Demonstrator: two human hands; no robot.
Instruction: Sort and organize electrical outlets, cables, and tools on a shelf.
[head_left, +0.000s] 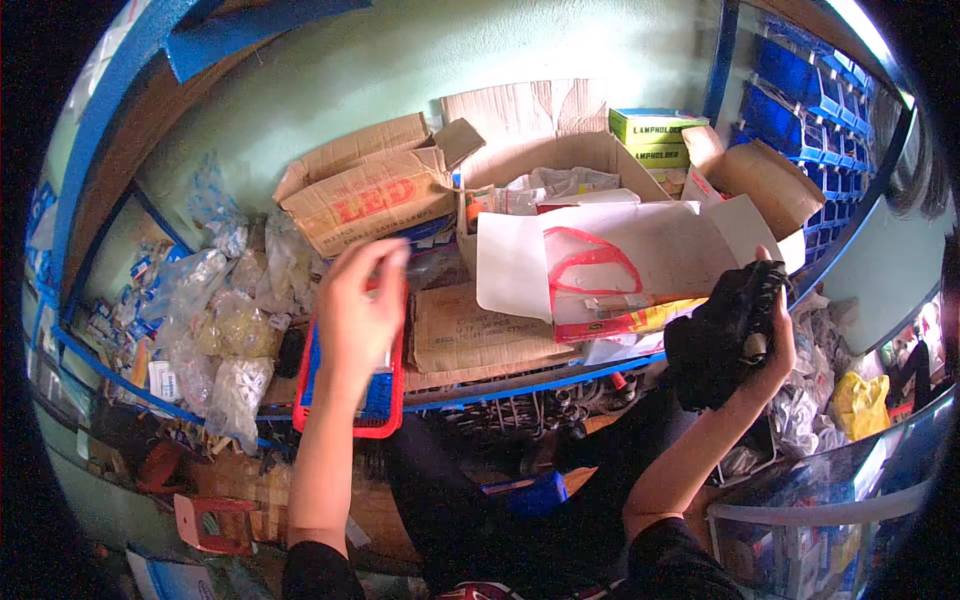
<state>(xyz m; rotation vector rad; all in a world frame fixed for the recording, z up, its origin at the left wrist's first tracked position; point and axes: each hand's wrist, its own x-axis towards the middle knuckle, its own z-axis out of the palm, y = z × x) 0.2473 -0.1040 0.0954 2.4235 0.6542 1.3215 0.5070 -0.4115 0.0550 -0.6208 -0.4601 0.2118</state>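
My left hand (358, 310) is raised over a red-rimmed blue tray (384, 425) near the shelf's front edge. Its fingers look bent but are smeared by motion, so whether anything is in them cannot be made out. On the right, my right hand (783, 350) is closed round a dark black bundle (705, 345) with a small metallic part on its side; its exact kind is unclear. Just left of the bundle, an open white carton (680, 247) with a red marking inside leans on the shelf, its flaps spread.
A brown carton (375, 200) and a larger open one (640, 175) stand behind, beside green boxes (655, 130). Filled plastic bags (235, 330) crowd the left. Blue bins (780, 110) line the right wall, with a yellow bag (862, 403) below. A blue shelf edge (490, 385) runs across.
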